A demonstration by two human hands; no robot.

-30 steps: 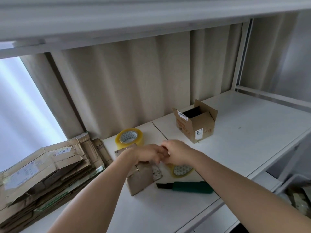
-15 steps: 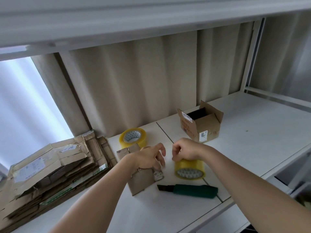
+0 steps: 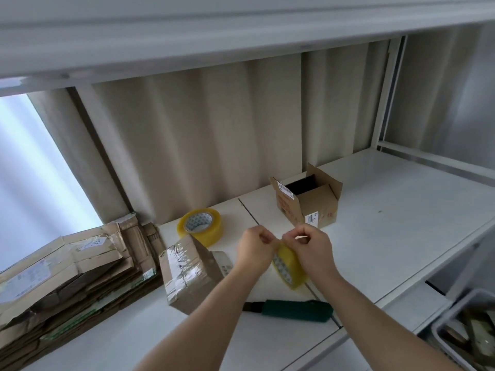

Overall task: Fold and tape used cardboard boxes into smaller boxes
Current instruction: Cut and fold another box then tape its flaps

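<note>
Yellow tape is what both your hands work on: your right hand point(image 3: 312, 250) curls its grip over the top of the tape roll point(image 3: 289, 269), which stands tilted on edge above the white surface point(image 3: 388, 236), and your left hand point(image 3: 254, 250) pinches with curled fingers at the roll's upper edge, right against the right hand's fingertips. Whether the left grip has a loose tape end between its fingers you cannot tell from here.

Nearer to you than the grip, a green-handled cutter point(image 3: 292, 310) lies flat on the surface, its dark blade end pointing left.

Just left of your left hand sits the small taped box point(image 3: 187, 274), closed, with clear tape glinting across its top and a white label on the side facing your wrist. Further left, a stack of flattened cardboard point(image 3: 67, 277) lies piled at the surface's edge.

Beyond the grip and to the left, a second tape roll point(image 3: 201, 226) lies flat, touching or nearly touching the taped box's far corner. Beyond the grip and slightly right, an open box point(image 3: 308, 202) stands upright with its flaps raised and a dark interior. Behind everything hangs a beige curtain point(image 3: 214, 129).
</note>
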